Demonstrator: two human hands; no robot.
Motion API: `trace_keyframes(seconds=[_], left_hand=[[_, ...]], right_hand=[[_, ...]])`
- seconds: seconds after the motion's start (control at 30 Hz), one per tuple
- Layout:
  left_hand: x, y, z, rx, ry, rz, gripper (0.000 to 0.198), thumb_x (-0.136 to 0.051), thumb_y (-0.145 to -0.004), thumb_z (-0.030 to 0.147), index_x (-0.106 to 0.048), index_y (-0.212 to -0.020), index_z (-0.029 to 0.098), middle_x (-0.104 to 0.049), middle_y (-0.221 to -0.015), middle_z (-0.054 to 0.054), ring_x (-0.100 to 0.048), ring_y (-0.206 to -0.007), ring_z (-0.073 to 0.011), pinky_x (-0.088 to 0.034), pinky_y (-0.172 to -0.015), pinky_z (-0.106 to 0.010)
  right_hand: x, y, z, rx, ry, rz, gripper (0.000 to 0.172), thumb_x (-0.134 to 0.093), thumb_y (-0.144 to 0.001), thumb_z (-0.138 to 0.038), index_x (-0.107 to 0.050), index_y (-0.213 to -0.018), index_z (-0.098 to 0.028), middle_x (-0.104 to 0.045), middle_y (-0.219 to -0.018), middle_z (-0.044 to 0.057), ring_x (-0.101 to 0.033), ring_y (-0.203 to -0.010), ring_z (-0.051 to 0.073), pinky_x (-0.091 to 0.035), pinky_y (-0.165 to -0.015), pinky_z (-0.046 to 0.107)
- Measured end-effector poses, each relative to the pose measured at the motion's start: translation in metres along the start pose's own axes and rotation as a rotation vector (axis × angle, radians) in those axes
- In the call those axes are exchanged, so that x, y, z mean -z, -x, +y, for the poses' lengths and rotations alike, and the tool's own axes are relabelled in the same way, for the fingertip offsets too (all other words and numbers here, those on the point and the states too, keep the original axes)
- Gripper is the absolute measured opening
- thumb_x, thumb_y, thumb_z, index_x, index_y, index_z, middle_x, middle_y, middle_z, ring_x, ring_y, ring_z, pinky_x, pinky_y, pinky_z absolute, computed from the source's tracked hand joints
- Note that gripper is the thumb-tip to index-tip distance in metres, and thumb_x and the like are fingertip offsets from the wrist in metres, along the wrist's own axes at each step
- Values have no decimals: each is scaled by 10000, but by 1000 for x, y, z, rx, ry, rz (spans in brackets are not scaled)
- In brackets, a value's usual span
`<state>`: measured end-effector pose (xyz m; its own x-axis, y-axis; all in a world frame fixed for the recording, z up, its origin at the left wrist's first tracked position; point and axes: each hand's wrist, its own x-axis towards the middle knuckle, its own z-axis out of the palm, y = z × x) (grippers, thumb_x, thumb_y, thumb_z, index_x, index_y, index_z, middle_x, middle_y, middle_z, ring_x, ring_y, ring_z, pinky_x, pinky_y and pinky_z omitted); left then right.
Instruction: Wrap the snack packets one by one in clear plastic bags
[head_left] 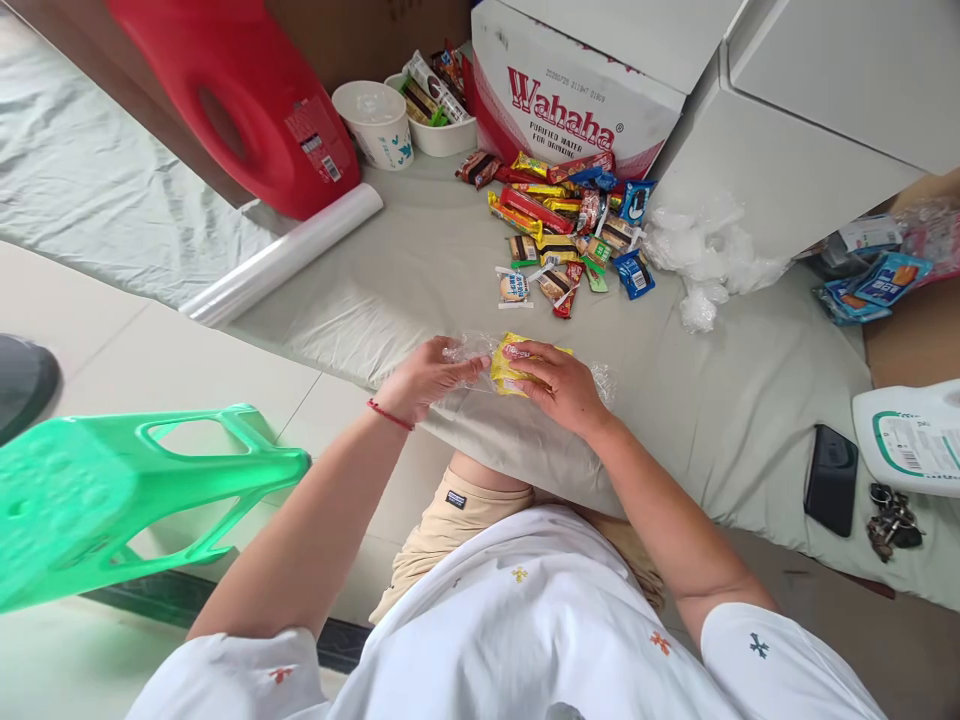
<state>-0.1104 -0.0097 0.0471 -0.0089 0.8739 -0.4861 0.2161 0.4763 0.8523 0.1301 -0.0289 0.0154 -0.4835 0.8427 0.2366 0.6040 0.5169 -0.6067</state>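
Note:
A yellow snack packet (501, 372) with red print lies on a piece of clear plastic film (472, 350) near the front edge of the cloth-covered surface. My right hand (559, 382) is closed over the packet, fingers across its top. At the packet's left side, my left hand (439, 372) pinches the film between thumb and fingers, its thumb close to the packet. More film sticks out to the right, past my right hand. Just beyond my hands is a pile of wrapped snacks (559, 222) in red, yellow, blue and green wrappers.
A roll of clear film (285, 255) lies at left by a red jug (262, 110). Behind stand a paper tub (382, 145), a snack-filled bowl (446, 138) and a Wahaba-style printed carton (577, 90). Crumpled film (701, 255), a phone (832, 480) and keys (894, 520) lie right; a green stool (180, 470) left.

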Motion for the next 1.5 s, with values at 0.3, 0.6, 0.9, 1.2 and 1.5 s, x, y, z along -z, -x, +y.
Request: trace_keyframes(seconds=[0.3, 0.6, 0.9, 1.2, 1.5], left_hand=[[32, -9, -1, -32, 218, 82, 487, -945, -554, 461, -622, -784, 178, -616, -784, 0, -594, -692, -114, -518, -621, -237], [10, -5, 5, 143, 116, -74, 547, -944, -557, 539, -575, -739, 179, -619, -658, -21, -402, -429, -50, -199, -384, -199], [52, -12, -1, 82, 318, -26, 299, -907, -562, 256, -646, -684, 173, -454, -535, 44, -305, -429, -23, -214, -378, -148], [29, 19, -28, 311, 384, -203, 529, -787, -725, 638, -748, -790, 115, -777, -798, -191, -285, -391, -32, -194, -341, -194], [15, 17, -12, 225, 264, -212, 512, -888, -621, 574, -706, -713, 104, -726, -680, -142, -322, -395, -18, -171, -386, -194]], right_hand=[[-1, 0, -3, -12, -31, 24, 302, -606, -998, -222, -741, -1245, -334, -664, -1435, 3, -630, -1310, 194, -531, -1074, 364], [-2, 2, 0, -8, -52, 36, 306, -607, -991, -216, -744, -1237, -337, -671, -1426, 6, -631, -1312, 195, -523, -1096, 382], [-2, 3, 0, 18, -106, 48, 299, -584, -1008, -216, -745, -1228, -340, -672, -1424, 8, -613, -1340, 178, -500, -1135, 380], [-3, 4, 1, 28, -96, 65, 284, -601, -1002, -203, -744, -1220, -315, -672, -1420, 21, -622, -1325, 185, -499, -1130, 374], [-8, 5, 6, 54, -75, 100, 300, -617, -988, -192, -746, -1227, -317, -700, -1363, 40, -638, -1297, 205, -524, -1096, 391]])
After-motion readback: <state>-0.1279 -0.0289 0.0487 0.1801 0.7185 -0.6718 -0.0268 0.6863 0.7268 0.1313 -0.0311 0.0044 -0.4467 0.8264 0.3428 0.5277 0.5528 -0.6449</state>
